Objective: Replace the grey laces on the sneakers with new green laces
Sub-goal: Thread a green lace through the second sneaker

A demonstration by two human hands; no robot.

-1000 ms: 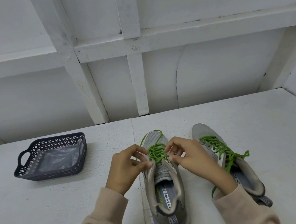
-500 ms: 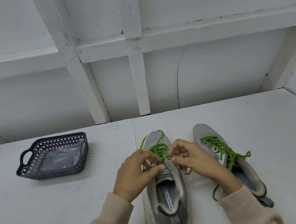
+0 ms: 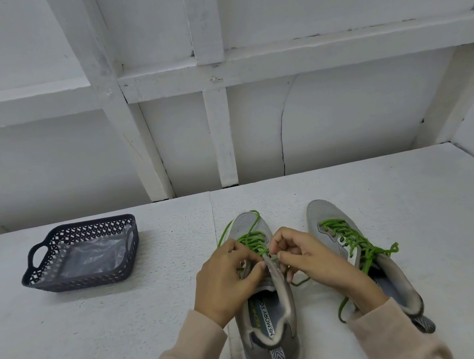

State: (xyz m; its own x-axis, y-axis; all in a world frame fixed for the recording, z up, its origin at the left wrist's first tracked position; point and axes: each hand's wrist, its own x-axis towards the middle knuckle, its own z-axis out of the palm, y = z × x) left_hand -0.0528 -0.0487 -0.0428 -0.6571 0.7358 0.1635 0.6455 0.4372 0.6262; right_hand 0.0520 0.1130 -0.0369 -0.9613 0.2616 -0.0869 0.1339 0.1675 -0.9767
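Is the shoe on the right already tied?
Tied, it seems: the right sneaker has green lace crossed up its eyelets, ending in what looks like a bow near the tongue. One end trails loose.

Two grey sneakers [image 3: 268, 322] side by side, green laces [image 3: 350, 239] threaded

Both hands are on the near sneaker [image 3: 265, 307] now, toe pointing away on the white counter [image 3: 129, 333]. The left hand [image 3: 223, 282] grips the shoe's left collar, thumb pressed across the tongue; the right hand [image 3: 312, 260] pinches the green lace [image 3: 252, 240] at the top eyelets, a loose end trailing under the wrist. Beside it, to the right, the second sneaker [image 3: 364, 255] sits fully laced in green, ends loosely crossed. Well off to the left, a dark perforated basket [image 3: 57, 281] holds clear plastic.
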